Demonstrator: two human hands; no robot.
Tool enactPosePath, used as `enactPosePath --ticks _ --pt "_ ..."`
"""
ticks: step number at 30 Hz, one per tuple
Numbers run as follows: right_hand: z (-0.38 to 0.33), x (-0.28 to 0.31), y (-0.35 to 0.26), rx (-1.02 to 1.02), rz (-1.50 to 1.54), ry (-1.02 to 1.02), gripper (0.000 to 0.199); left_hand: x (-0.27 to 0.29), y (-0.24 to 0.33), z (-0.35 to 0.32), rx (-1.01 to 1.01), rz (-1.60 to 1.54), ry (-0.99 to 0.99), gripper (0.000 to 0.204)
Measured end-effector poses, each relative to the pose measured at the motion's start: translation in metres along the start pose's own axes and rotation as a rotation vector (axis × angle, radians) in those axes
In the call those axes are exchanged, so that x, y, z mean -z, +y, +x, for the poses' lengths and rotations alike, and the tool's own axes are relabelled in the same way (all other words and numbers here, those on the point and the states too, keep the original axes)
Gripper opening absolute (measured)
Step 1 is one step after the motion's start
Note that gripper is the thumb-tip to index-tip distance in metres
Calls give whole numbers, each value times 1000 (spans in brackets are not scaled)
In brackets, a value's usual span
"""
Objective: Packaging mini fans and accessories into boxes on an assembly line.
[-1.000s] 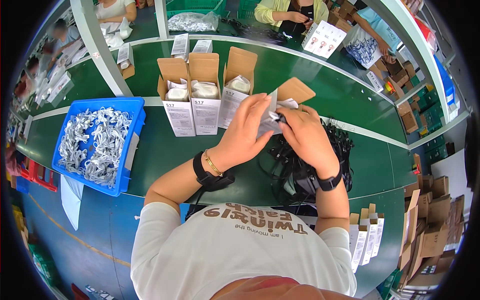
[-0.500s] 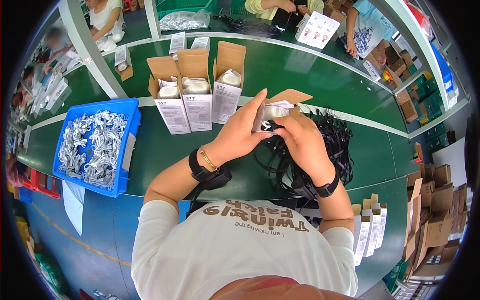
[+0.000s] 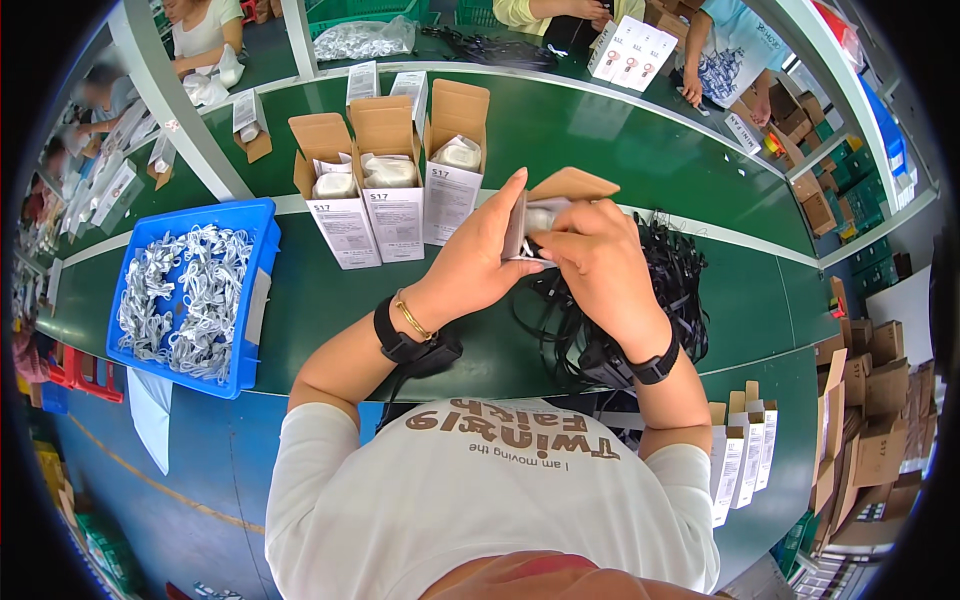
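My left hand (image 3: 468,265) is wrapped round the side of a small open carton (image 3: 514,230), its thumb near the lower edge. The carton's brown flap (image 3: 573,184) stands up at the far side. My right hand (image 3: 606,272) has its fingers bent together at the carton's mouth, over a white item inside; whatever they pinch is hidden. Beneath and beside my right hand lies a heap of black straps (image 3: 680,285). Further left stand three open white cartons (image 3: 398,225) with brown flaps up, each holding a white wrapped item.
A blue tray (image 3: 262,240) of grey-white cables (image 3: 205,300) sits at the left table edge. More cartons (image 3: 728,470) stand near my right elbow. White frame posts (image 3: 185,110) rise from the bench. Other people work across the green table (image 3: 580,130); brown boxes (image 3: 880,400) are stacked at right.
My right fingers have moved slightly up and further over the carton's mouth. The black piece seen at my fingertips before no longer shows. The carton's flap has shifted slightly left and up.
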State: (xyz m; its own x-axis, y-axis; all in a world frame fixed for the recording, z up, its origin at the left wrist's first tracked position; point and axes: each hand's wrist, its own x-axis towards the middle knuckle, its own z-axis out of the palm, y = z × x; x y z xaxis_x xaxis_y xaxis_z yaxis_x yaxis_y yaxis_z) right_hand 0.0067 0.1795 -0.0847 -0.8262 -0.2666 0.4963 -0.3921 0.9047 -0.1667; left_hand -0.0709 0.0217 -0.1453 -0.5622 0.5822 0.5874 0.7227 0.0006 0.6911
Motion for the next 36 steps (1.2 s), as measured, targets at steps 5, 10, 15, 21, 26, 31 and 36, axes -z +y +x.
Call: enactPosePath --ticks 5,10,15,21,26,31,36 --pt "1 -7 -4 19 -67 36 25 -2 -2 -2 -8 56 32 95" --pt "-12 -1 -23 -56 -101 23 28 -3 2 -2 74 -4 -26 94" --pt "-14 -17 -24 17 -308 18 38 -10 -21 0 -63 194 67 90" --pt "-25 -18 -15 37 58 372 70 14 3 2 43 -57 326 95" --pt "-52 -40 -12 -31 164 661 88 -17 50 2 315 -185 478 97" --pt "-103 8 15 -416 387 615 92 -46 51 -7 -83 -590 -188 78" --pt "-198 84 9 -929 301 648 78 -54 7 2 -247 -159 -783 45"
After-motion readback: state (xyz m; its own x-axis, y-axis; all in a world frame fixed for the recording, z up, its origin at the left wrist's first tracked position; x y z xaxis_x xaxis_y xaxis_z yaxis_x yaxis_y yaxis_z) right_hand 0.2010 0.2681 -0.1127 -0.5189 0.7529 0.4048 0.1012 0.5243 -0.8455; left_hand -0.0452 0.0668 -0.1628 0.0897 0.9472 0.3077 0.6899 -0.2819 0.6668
